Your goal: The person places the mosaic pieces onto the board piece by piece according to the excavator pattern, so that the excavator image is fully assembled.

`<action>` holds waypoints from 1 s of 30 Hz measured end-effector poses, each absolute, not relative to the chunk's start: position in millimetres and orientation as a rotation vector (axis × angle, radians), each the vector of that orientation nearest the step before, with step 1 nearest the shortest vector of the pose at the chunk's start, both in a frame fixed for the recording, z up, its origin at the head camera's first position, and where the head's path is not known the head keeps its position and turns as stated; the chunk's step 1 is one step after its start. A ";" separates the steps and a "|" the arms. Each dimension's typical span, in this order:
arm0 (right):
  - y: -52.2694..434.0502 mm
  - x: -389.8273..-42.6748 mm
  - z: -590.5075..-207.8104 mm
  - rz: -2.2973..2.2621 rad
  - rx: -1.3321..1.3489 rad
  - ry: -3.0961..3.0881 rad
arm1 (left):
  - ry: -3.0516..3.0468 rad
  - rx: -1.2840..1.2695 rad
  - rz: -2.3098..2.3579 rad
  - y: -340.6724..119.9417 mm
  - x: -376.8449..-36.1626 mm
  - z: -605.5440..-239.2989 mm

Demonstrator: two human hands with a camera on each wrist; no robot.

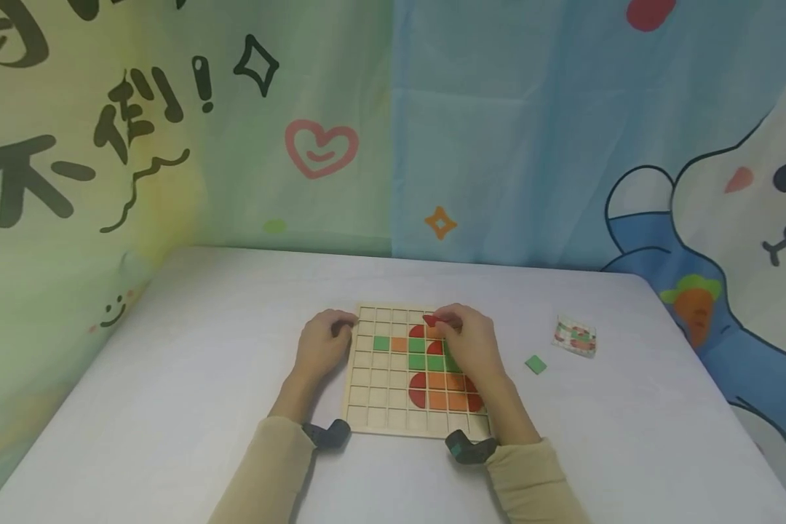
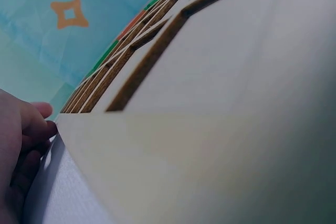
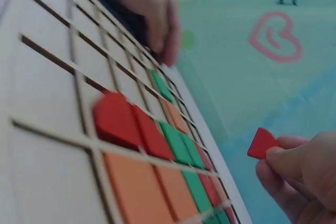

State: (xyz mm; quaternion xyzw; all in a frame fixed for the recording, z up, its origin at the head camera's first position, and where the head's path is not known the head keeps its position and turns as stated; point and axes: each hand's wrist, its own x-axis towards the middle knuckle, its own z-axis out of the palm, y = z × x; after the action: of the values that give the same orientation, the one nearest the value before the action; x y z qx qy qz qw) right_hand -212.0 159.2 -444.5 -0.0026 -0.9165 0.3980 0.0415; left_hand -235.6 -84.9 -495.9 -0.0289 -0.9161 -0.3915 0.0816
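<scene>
A wooden grid board (image 1: 378, 397) lies on the table, with green, orange and red tiles in its right and middle cells. At its left edge, my left hand (image 1: 324, 342) holds the board with bent fingers; the left wrist view shows the fingertips (image 2: 48, 129) against its side, though part of the grip is hidden. Over the board's far right part, my right hand (image 1: 473, 342) pinches a small red quarter-round tile (image 3: 261, 144) between thumb and fingers. That tile is raised off the board. The hand and forearm cover some right-hand cells.
A loose green square tile (image 1: 536, 364) lies on the table right of the board. Beyond it is a small card (image 1: 574, 336) with a coloured pattern. Printed curtains (image 1: 498, 145) rise behind the white table (image 1: 223, 349). Dark wrist devices (image 1: 469, 448) sit near the board's front edge.
</scene>
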 end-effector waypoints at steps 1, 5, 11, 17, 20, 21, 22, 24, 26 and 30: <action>155.4 -211.5 -445.6 1.229 0.004 -2.793 | -2.739 -0.085 -1.169 -84.4 -235.5 -495.6; 144.0 -209.2 -449.4 1.211 0.091 -2.798 | -2.733 -0.075 -1.156 -82.4 -235.0 -495.8; 134.0 -207.7 -454.5 1.134 0.244 -2.835 | -2.751 -0.091 -1.138 -81.7 -235.0 -494.0; 123.6 -207.1 -461.8 1.105 0.260 -2.858 | -2.784 -0.131 -1.122 -84.9 -235.1 -493.2; 120.2 -206.8 -462.2 1.106 0.267 -2.868 | -2.791 -0.150 -1.111 -86.3 -234.8 -493.0; 119.5 -206.8 -462.1 1.113 0.272 -2.870 | -2.791 -0.157 -1.101 -86.6 -234.6 -492.9; 119.0 -206.7 -461.9 1.120 0.283 -2.870 | -2.789 -0.162 -1.095 -86.8 -234.5 -492.5; 118.5 -206.9 -462.1 1.133 0.304 -2.871 | -2.779 -0.175 -1.091 -87.1 -234.6 -492.3; 118.6 -207.1 -462.8 1.147 0.325 -2.870 | -2.771 -0.181 -1.095 -87.2 -234.7 -491.9; 119.0 -207.5 -463.2 1.139 0.362 -2.867 | -2.785 -0.183 -1.100 -87.7 -235.7 -492.1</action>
State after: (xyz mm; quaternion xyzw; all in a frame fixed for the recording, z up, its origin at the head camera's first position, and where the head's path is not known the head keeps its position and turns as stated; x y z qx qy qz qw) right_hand -207.5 119.0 -463.2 0.1164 -0.9228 0.3668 0.0178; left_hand -235.7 -87.7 -492.1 -0.0608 -0.9260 -0.3657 0.0710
